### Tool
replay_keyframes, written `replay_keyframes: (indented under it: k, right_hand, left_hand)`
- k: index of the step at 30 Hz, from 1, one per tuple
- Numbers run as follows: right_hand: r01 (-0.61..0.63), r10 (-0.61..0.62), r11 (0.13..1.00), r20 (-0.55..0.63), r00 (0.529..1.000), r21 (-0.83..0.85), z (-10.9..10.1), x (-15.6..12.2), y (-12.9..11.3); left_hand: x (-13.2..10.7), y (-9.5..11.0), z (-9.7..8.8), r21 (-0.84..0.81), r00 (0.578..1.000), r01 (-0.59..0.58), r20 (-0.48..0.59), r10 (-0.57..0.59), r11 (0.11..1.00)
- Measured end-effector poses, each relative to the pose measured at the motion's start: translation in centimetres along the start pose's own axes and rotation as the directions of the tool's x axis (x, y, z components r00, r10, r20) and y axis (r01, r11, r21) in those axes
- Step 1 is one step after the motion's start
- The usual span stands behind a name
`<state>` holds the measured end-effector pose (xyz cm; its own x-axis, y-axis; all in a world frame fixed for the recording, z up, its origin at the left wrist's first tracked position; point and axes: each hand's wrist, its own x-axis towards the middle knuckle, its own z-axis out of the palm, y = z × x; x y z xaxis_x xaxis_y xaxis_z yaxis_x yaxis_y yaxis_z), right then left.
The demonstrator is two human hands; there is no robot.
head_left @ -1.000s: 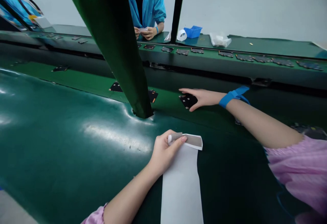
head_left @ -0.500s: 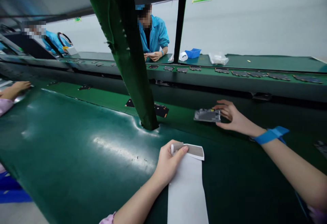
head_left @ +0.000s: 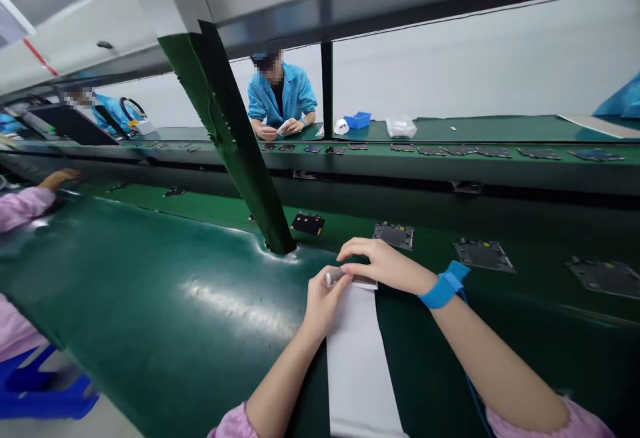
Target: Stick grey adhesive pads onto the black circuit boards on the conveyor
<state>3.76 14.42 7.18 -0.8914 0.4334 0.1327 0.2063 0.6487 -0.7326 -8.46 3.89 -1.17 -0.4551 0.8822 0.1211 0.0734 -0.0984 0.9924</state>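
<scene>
My left hand [head_left: 325, 301] is closed round the rolled end of a white paper strip [head_left: 357, 358], its thumb on top. A grey-brown patch shows on the roll [head_left: 337, 276]. Bent over the same end is my right hand [head_left: 385, 265], thumb and fingertips at the roll; whatever lies between them is hidden. From there the strip hangs toward me over the green surface. Just beyond my right hand lies a flat dark grey device part [head_left: 393, 235] with a small yellow spot, partly covered by the fingers. A blue band circles my right wrist.
A slanted green-wrapped post [head_left: 240, 158] rises left of my hands. Similar grey parts [head_left: 483, 255] and a black part [head_left: 308, 223] lie along the green strip beyond. Across stands a person in blue [head_left: 283, 95]. At far left a pink sleeve [head_left: 25, 208] reaches in above a blue stool [head_left: 45, 385].
My right hand has let go of the grey part, which now lies on the green strip, and has come left to the roll. My left hand still holds the paper. The view has tilted up.
</scene>
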Motion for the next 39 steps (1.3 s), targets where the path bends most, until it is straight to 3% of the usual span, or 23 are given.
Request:
replay_keyframes:
  k: [11,19,24,28,33,37,39]
  right_hand:
    - [-0.053,0.053,0.999,0.027,0.998,0.002,0.1,-1.1,1.5]
    - [-0.063,0.063,0.998,0.039,0.997,0.001,0.1,-1.0,1.0]
    - [-0.053,0.055,0.998,0.050,0.997,-0.043,0.2,-0.8,1.2]
    - [-0.045,0.049,0.992,0.028,0.998,-0.117,0.4,-0.3,2.8]
    - [-0.035,0.038,0.982,0.009,0.999,-0.185,0.8,-0.2,4.8]
    - [-0.066,0.067,0.972,-0.001,0.998,-0.225,0.2,-0.3,4.4]
    - [-0.065,0.049,0.973,-0.074,0.996,-0.221,-0.5,0.1,3.7]
  left_hand:
    - [0.0,0.2,0.2,0.033,0.995,-0.001,0.103,-0.002,0.999]
    - [-0.2,0.1,0.0,0.017,0.986,0.009,0.168,-0.011,1.000]
    - [-0.5,0.7,-0.2,0.059,0.986,0.014,0.164,-0.024,0.998]
    - [-0.4,1.1,-0.4,0.092,0.984,0.058,0.162,-0.072,0.994]
    - [0.0,0.5,-0.2,0.121,0.994,0.058,0.081,-0.068,0.991]
    - [0.2,-0.1,-0.1,0.053,0.995,0.071,0.062,-0.075,0.996]
    - [0.2,-0.4,-0.1,-0.015,0.998,0.054,0.045,-0.053,0.998]
